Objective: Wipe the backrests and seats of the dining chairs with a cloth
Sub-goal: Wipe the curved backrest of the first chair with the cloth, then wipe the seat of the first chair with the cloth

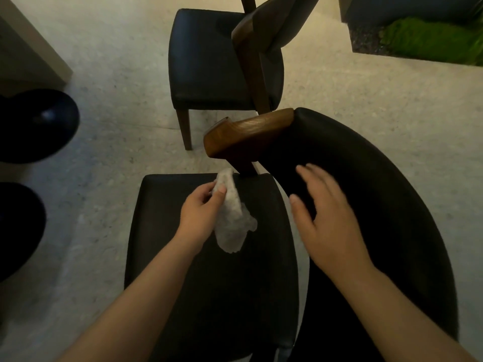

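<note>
A dining chair stands right below me, with a black padded seat (198, 283) and a curved black backrest (379, 205) that ends in a wooden tip (248, 131). My left hand (201, 212) grips a crumpled light grey cloth (232, 223) over the back part of that seat. My right hand (326, 218) is spread with relaxed fingers against the inner face of the backrest. A second chair of the same kind stands farther off, showing its black seat (206, 56) and backrest (271, 24).
Pale speckled floor (117, 142) surrounds the chairs. Two round black seats (36, 126) lie at the left edge, below a beige wall or cabinet corner (28, 61). A planter with green moss (431, 40) sits at the top right.
</note>
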`<state>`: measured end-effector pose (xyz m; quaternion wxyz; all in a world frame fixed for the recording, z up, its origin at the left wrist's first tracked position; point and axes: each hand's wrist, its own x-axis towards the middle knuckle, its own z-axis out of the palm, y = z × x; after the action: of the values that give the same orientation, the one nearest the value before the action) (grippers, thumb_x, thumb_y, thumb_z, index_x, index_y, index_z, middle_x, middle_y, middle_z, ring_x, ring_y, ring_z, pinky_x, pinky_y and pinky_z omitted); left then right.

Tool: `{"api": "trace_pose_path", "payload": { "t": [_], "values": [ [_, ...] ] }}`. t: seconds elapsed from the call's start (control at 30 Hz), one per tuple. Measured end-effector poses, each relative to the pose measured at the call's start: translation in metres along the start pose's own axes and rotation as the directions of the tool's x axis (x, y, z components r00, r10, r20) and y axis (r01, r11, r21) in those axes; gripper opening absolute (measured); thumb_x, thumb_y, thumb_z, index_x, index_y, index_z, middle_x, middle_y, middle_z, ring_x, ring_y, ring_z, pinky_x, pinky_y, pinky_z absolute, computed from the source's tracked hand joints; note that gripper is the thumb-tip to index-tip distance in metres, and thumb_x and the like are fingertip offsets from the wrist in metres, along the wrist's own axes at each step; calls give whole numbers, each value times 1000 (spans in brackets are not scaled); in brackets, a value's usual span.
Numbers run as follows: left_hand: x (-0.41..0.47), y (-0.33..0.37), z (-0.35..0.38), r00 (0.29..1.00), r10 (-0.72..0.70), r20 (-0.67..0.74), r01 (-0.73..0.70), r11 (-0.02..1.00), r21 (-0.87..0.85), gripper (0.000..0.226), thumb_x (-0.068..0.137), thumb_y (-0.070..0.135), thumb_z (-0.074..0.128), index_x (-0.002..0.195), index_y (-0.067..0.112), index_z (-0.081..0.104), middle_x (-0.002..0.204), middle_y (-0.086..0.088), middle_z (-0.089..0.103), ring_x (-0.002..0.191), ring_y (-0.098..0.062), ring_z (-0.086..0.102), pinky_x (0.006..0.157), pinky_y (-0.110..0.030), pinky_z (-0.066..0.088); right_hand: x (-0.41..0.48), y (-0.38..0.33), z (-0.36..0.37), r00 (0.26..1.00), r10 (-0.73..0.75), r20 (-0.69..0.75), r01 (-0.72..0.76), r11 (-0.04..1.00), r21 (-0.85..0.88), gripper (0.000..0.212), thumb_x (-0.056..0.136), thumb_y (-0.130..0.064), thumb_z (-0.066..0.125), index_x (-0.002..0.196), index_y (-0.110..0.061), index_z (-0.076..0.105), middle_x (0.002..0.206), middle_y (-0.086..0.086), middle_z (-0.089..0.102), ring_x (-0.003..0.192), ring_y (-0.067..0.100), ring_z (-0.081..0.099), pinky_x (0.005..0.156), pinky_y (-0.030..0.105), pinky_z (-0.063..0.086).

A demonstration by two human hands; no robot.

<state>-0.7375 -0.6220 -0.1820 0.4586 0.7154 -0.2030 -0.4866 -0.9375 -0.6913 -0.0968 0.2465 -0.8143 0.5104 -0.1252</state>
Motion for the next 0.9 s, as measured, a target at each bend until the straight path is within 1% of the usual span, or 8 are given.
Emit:
{"api": "trace_pose_path", "payload": {
  "t": [0.13, 0.2, 0.3, 0.37, 0.47, 0.63, 0.77, 0.9],
  "values": [
    [-23, 9, -5, 996, -1, 84, 1, 1000, 1, 39, 95, 35, 54, 134, 35, 50, 121, 12, 59, 107, -8, 59, 78, -26, 52, -27, -15, 18, 963, 245, 112, -269, 885, 379, 55, 94, -36, 55, 144, -42, 33, 150, -13, 34, 130, 2, 37, 89, 13, 36],
    [-34, 11, -10, 994, 30, 106, -32, 999, 16, 39, 94, 34, 56, 132, 39, 51, 119, 15, 60, 105, -6, 61, 74, -24, 54, -37, -25, 24, 904, 375, 205, -425, 739, 522, 56, 93, -36, 57, 144, -43, 34, 151, -8, 35, 130, 10, 42, 91, 23, 47],
    [-51, 13, -17, 990, 111, 89, -113, 993, 21, 38, 90, 33, 61, 127, 41, 54, 116, 18, 62, 104, 0, 62, 75, -24, 56, -50, -43, 31, 726, 527, 442, -675, 420, 606, 59, 93, -46, 53, 146, -42, 28, 155, 1, 30, 132, 31, 44, 96, 46, 51],
    [-63, 13, -17, 987, 135, 91, -137, 990, 16, 37, 90, 32, 62, 125, 41, 55, 117, 19, 63, 105, 2, 61, 79, -26, 56, -60, -52, 34, 620, 503, 602, -751, 156, 642, 64, 92, -50, 53, 148, -43, 23, 156, 9, 27, 131, 42, 42, 98, 53, 48],
    [-81, 15, -12, 976, 168, 136, -178, 982, 65, 36, 89, 33, 62, 123, 43, 56, 114, 23, 63, 102, 8, 60, 73, -19, 55, -67, -58, 30, 668, 411, 620, -652, -80, 754, 69, 91, -37, 61, 150, -34, 25, 147, 16, 41, 126, 37, 50, 101, 50, 47],
    [-96, 14, -4, 959, 190, 209, -228, 958, 174, 24, 91, 32, 60, 113, 41, 61, 104, 21, 66, 94, 8, 62, 68, -6, 48, -63, -52, 24, 766, 520, 377, -525, 167, 835, 77, 84, -9, 69, 149, -24, 31, 138, 10, 54, 118, 23, 59, 98, 45, 50],
    [-98, 12, 5, 963, 117, 244, -163, 971, 178, 13, 92, 32, 57, 101, 36, 65, 93, 17, 70, 85, 3, 67, 63, -11, 51, -65, -38, 28, 776, 441, 451, -541, 98, 835, 82, 77, -14, 74, 148, -23, 32, 131, 2, 55, 113, 18, 58, 98, 40, 50],
    [-102, 8, 15, 944, -3, 330, -16, 998, 57, 23, 98, 25, 49, 115, 26, 64, 104, 7, 71, 94, -6, 68, 72, -20, 56, -69, -17, 36, 770, 413, 486, -569, 102, 816, 66, 83, -12, 71, 141, -26, 43, 122, -5, 58, 108, 16, 60, 91, 39, 55]
  ]
}}
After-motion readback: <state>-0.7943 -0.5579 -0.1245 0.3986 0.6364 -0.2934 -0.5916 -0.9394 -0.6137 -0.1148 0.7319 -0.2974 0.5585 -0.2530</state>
